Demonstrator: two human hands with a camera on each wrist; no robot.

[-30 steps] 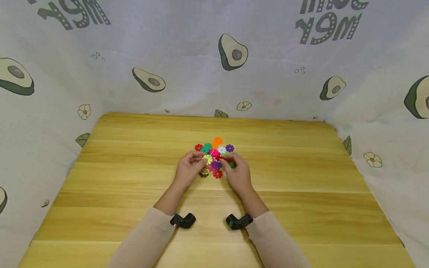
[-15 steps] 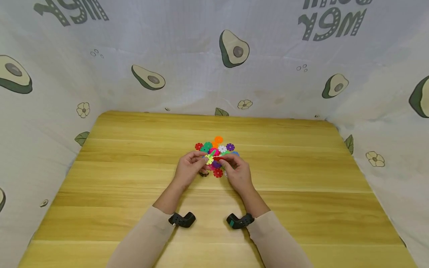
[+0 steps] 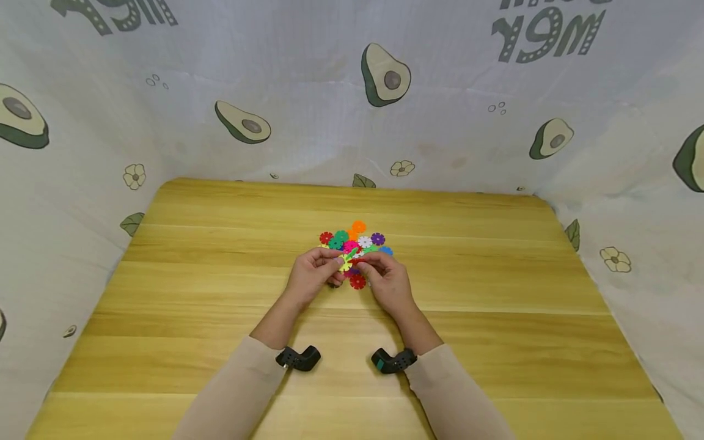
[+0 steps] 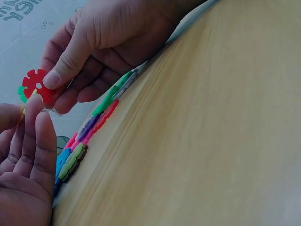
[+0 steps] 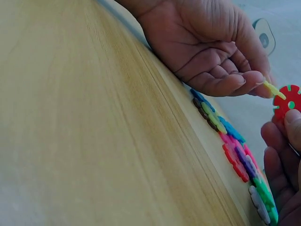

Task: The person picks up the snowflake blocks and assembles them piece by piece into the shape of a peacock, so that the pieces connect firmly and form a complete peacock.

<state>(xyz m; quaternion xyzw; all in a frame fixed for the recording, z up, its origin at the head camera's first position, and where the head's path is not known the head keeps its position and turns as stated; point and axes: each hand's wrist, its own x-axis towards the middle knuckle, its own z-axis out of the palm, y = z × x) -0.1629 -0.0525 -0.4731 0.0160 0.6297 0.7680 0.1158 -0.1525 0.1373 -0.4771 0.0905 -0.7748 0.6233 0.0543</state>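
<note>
Above a pile of colourful notched plastic discs, both hands meet in the head view. My left hand (image 3: 310, 278) pinches a yellow notched disc (image 3: 345, 263) by its edge, between thumb and fingers. A green disc (image 3: 352, 253) stands crosswise against the yellow one. My right hand (image 3: 390, 284) pinches a red notched disc (image 5: 285, 100), its thumb lying flat on the disc's face. In the right wrist view the yellow disc (image 5: 274, 89) is edge-on, its tip at the red disc's rim. Behind the red disc, a green edge (image 4: 21, 94) peeks out in the left wrist view.
Several loose discs lie close together under and beyond the hands, among them an orange disc (image 3: 359, 227), a purple disc (image 3: 377, 239) and a red disc (image 3: 357, 282). The wooden table (image 3: 484, 263) meets a white avocado-print cloth (image 3: 308, 73) at its back and sides.
The red disc has come nearer to the yellow one, and the green disc now shows more plainly beside it. Both hands keep their grips; the head view has tilted slightly.
</note>
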